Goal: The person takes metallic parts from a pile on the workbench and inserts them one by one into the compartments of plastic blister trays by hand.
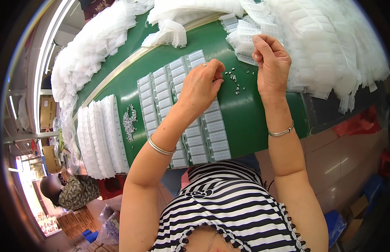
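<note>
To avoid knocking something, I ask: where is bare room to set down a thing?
Bare green table lies between the tray rows and the right forearm, nearer than the loose bits. A smaller patch lies beyond the grey pile. Crowded: under the white sheets and around the bits.

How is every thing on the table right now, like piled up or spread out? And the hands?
Left hand: fingers bent, over the trays.
Right hand: raised, thumb and finger pinched.
Long trays: flat, side by side.
Shiny bits left of the trays: heaped.
Shiny bits near the hands: scattered.
White strips on the left: packed closely.
White plastic on the right: piled, overlapping.
</note>
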### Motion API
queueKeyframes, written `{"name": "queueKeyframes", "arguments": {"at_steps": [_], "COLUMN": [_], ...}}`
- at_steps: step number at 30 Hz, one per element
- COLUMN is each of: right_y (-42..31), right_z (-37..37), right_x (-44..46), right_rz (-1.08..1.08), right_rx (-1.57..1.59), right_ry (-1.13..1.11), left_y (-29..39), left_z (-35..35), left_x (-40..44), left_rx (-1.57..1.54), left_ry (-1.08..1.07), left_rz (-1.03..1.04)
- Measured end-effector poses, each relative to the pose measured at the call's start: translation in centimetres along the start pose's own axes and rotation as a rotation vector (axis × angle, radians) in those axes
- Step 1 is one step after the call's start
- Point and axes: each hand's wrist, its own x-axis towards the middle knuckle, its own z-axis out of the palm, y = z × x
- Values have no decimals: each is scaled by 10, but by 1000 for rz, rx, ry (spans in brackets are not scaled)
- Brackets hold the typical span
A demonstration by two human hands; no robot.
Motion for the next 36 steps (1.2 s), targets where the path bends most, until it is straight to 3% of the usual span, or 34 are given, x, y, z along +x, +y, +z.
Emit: {"name": "queueKeyframes", "arguments": {"at_steps": [5, 10, 19, 25, 36], "right_y": [1, 7, 13, 13, 10], "right_z": [3, 3, 4, 2, 2], "right_x": [-5, -7, -11, -10, -8], "right_rz": [33, 37, -64, -68, -75], "right_rx": [4, -70, -288, -288, -309], "right_ry": [-37, -115, -171, -159, -176], "left_y": [3, 2, -11, -10, -7], "left_z": [0, 9, -2, 2, 5], "left_x": [10, 16, 5, 12, 21], "left_rx": [105, 544, -273, -356, -9], "left_ry": [-104, -98, -20, -119, -183], "left_rz": [22, 273, 28, -35, 158]}}
